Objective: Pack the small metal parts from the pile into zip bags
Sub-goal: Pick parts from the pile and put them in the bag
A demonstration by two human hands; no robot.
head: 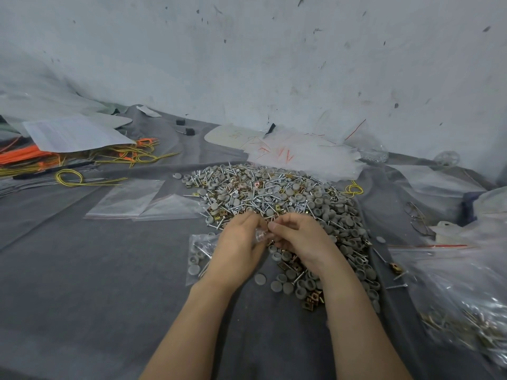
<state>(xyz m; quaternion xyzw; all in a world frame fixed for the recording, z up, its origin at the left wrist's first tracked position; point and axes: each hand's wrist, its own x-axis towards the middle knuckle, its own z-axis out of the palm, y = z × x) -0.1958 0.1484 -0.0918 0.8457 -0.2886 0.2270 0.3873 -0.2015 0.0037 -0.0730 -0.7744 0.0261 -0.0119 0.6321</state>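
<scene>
Grey cloth (pixel 82 270) covers the bench; the pile (pixel 274 193) of screws, grey caps and brass clips fills frame centre, spreading toward lower right; spare zip bags (pixel 126 198) lie flat to its left; the zip bag (pixel 197 259) in work lies at the pile's lower-left edge, part filled, its mouth raised between the hands; left hand (pixel 236 248) and right hand (pixel 299 239) meet there, each pinching the clear mouth; whether the right also holds a part cannot be told. Recommendation: keep the mouth high and taut; press the seal end to end; confirm no screw fouls the track.
</scene>
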